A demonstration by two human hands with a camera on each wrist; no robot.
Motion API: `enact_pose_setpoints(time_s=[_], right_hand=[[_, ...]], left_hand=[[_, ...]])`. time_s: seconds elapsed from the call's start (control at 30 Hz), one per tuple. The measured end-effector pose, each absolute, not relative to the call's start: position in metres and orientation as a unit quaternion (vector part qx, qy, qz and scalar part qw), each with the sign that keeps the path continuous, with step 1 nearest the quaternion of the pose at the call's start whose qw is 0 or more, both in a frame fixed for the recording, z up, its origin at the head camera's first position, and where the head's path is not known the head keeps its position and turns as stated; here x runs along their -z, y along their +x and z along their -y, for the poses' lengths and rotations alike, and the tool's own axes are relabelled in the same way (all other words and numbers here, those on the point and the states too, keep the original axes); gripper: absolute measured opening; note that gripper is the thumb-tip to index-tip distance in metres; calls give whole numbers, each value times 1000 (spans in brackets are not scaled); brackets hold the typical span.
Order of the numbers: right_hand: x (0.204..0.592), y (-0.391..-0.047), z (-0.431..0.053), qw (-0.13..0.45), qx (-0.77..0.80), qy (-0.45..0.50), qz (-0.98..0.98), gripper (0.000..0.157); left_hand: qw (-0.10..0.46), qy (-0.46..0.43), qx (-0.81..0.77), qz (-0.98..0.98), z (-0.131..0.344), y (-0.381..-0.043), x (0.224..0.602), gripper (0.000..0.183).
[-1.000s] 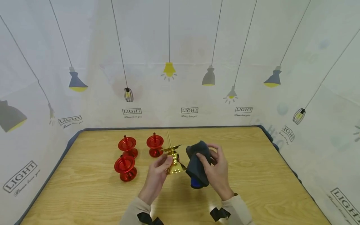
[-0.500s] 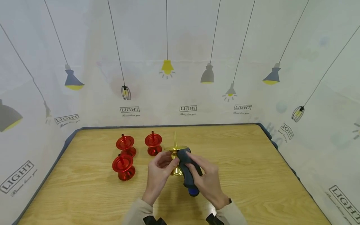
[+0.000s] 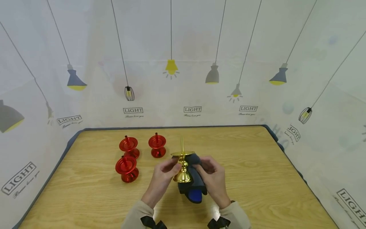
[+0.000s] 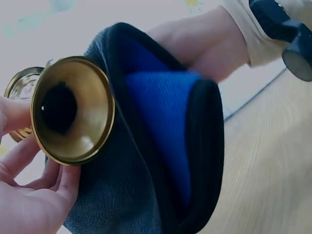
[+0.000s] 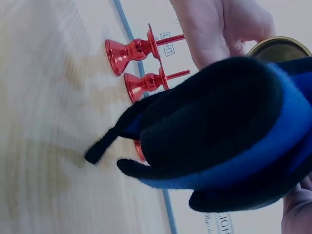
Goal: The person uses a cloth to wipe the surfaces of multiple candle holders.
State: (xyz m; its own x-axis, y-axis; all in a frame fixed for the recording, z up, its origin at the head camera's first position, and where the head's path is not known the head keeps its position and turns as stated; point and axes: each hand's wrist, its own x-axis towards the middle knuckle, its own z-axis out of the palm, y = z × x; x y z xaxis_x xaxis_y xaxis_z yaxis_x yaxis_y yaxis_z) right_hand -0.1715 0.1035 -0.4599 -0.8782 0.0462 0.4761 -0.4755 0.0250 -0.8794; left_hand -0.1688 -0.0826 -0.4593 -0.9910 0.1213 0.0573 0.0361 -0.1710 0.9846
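My left hand (image 3: 163, 178) grips a shiny gold candle holder (image 3: 183, 176) by its stem, held upright above the table with its spike up. The left wrist view looks into the hollow underside of its base (image 4: 87, 112). My right hand (image 3: 213, 178) pinches a folded dark grey-blue cloth (image 3: 197, 178) with a bright blue inner side (image 4: 161, 112). That cloth lies against the right side and back of the candle holder. In the right wrist view the cloth (image 5: 209, 122) covers most of the right hand and the candle holder.
Three red candle holders stand on the wooden table (image 3: 85, 197) to the left: one at the back (image 3: 129, 147), one in front of it (image 3: 127, 168) and one nearer the middle (image 3: 157, 145). A printed white curtain (image 3: 154, 41) rises behind the table's far edge.
The candle holder has gone from tilted to upright and moved slightly right. My right hand has brought the cloth from beside it onto it, and the cloth now wraps behind it.
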Motion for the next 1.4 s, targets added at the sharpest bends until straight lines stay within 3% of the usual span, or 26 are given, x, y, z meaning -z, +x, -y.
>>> enact_pose_setpoints(time_s=[0.17, 0.37, 0.5, 0.63, 0.73, 0.87, 0.97, 1.2, 1.4], right_hand=[[464, -172, -102, 205, -690, 155, 677, 18], [461, -170, -101, 302, -606, 202, 708, 24], [455, -169, -99, 339, -564, 245, 712, 28], [454, -168, -98, 324, -572, 248, 712, 27], [455, -169, -101, 280, -611, 204, 712, 23], [457, -172, -105, 220, -671, 145, 693, 17], [459, -172, -107, 208, -692, 134, 678, 16], [465, -172, -106, 240, -677, 162, 676, 19], [464, -171, -102, 322, -591, 236, 701, 24]], left_hand=[[23, 51, -789, -612, 78, -169, 458, 40], [-54, 64, -723, -686, 73, -169, 454, 24], [-54, 45, -712, -699, 70, -170, 452, 27], [-40, 15, -721, -691, 69, -171, 452, 34], [-23, 11, -741, -671, 70, -172, 452, 37], [4, 25, -761, -648, 70, -172, 454, 32], [11, 40, -759, -650, 70, -171, 456, 29], [-7, 28, -745, -667, 71, -171, 455, 34], [-53, 43, -718, -693, 68, -169, 452, 24]])
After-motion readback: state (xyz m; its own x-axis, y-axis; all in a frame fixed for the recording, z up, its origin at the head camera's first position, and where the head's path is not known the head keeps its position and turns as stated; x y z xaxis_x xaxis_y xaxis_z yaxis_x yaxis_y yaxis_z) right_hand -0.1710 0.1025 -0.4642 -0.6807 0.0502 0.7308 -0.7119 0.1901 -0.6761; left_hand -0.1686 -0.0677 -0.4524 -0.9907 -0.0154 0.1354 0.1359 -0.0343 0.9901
